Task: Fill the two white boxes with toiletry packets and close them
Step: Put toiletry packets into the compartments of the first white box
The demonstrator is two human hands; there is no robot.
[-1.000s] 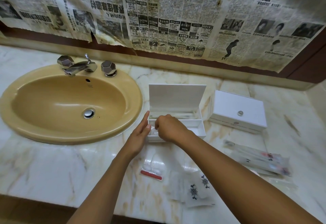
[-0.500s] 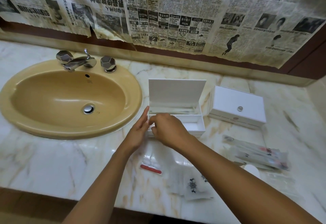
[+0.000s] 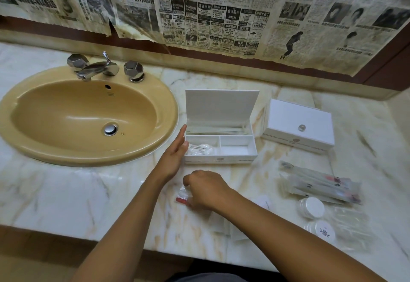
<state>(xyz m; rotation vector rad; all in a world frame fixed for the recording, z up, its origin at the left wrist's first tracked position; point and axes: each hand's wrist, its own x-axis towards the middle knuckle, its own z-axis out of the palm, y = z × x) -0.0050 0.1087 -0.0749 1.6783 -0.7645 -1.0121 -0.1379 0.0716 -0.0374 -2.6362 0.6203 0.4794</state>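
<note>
Open white box (image 3: 221,148), left fingers (image 3: 180,135) alongside

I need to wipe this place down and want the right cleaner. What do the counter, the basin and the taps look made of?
Counter: looks like polished marble, cream with tan veins and a soft sheen; it could be an imitation. Basin: glazed ceramic by its look, mustard yellow, smooth, with bright highlights. Taps: chromed metal, mirror-bright, with faceted knobs.
</note>
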